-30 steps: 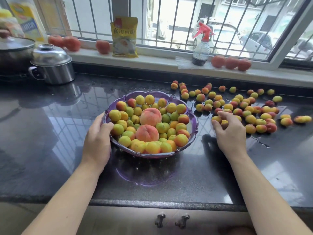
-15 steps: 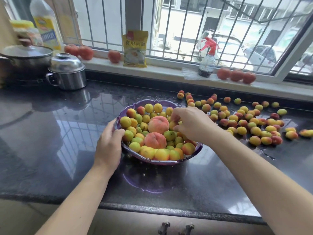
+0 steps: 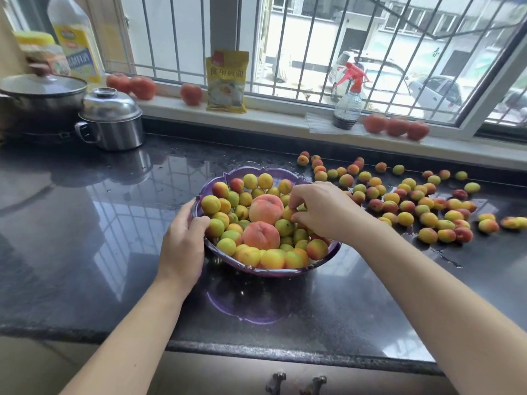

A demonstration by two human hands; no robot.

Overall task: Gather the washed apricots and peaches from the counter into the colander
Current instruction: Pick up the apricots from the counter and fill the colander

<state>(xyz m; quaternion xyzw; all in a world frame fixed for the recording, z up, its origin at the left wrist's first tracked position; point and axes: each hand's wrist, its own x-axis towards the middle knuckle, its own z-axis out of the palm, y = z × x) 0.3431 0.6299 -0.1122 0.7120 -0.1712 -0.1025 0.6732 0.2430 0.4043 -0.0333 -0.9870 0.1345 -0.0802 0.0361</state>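
A purple colander [image 3: 285,271] stands on the dark counter, heaped with several small apricots and two peaches [image 3: 265,208]. My left hand [image 3: 182,243] grips the colander's left rim. My right hand [image 3: 319,209] hovers over the colander's right side, fingers curled around apricots [image 3: 288,213] at the pile. Several loose apricots [image 3: 405,206] lie scattered on the counter to the right of the colander.
A steel lidded pot [image 3: 111,124] and a larger pan [image 3: 40,92] stand at the back left. On the windowsill [image 3: 285,112] are tomatoes [image 3: 396,126], a yellow packet [image 3: 226,81], a spray bottle [image 3: 349,104] and an oil bottle [image 3: 77,38]. The counter is wet.
My right hand moved from the loose apricots on the right over into the colander, carrying apricots. My left hand stayed on the rim.
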